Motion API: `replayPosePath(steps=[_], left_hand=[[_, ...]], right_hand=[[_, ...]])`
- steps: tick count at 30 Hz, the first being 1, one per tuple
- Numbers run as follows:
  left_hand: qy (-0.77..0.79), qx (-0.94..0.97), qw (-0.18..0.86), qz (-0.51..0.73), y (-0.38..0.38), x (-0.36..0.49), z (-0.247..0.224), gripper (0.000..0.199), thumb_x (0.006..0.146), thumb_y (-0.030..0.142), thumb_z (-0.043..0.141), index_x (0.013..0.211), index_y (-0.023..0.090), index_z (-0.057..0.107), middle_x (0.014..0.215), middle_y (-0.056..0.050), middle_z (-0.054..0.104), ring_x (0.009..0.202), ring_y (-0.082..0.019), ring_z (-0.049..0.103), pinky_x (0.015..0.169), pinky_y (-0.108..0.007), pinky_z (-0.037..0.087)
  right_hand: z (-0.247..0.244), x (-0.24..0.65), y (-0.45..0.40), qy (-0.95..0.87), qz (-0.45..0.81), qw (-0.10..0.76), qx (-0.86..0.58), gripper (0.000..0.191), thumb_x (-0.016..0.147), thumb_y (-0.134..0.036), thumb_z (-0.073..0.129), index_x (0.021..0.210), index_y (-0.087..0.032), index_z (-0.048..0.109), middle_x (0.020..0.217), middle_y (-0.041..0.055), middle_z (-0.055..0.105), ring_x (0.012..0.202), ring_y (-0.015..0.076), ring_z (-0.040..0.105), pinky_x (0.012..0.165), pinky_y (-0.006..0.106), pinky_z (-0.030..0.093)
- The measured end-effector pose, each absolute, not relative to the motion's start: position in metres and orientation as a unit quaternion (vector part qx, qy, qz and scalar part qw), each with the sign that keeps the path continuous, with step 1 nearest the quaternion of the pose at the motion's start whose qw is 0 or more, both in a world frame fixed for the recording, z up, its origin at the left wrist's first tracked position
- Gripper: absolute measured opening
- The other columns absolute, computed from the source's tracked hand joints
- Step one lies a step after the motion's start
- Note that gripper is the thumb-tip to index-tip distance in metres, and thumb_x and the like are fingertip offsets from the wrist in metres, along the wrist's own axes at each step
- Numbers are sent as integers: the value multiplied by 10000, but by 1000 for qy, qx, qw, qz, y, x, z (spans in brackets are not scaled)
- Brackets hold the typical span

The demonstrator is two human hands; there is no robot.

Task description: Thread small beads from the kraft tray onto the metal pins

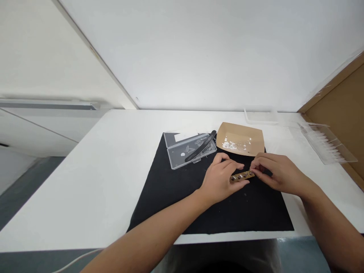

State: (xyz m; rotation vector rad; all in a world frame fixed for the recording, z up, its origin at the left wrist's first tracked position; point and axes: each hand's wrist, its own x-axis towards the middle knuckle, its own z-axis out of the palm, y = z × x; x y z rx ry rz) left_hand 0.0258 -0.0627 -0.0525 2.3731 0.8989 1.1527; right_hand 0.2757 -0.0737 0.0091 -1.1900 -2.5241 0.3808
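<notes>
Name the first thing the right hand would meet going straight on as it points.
The small brown strip, held in the left hand; the right hand seems to touch its end, though depth there is hard to judge.

Bare forearms (159, 227) (dark clothing (224, 267), perhaps).

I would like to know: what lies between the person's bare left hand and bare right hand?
A narrow gold-brown strip bearing a row of dark round pieces lies between the left hand and the right hand, in the head view.
</notes>
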Motion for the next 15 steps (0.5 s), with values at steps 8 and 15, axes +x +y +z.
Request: replayPosePath(steps=[8, 15], left_hand=[[309, 834, 225, 397, -62, 36, -60, 191, 954, 300, 762, 1089, 177, 707, 944, -63, 791, 1081, -267, 606, 901, -384, 583], [317, 835, 244, 377, -62, 36, -61, 154, 944, 244, 775, 1056, 190, 683, 953, -42, 811, 1097, -258, 614, 890, -372, 588]], right_hand=[[7, 273, -74, -885, 158, 147, -412, 100, 1026, -245, 572, 1045, -248, 671, 936, 16, 696, 772, 153, 630, 688, 283, 465], [6, 271, -74, -889, 145, 134, -414, 105, 1031, -254, 564, 1034, -242, 668, 924, 19, 702, 760, 154, 626, 680, 290, 453]])
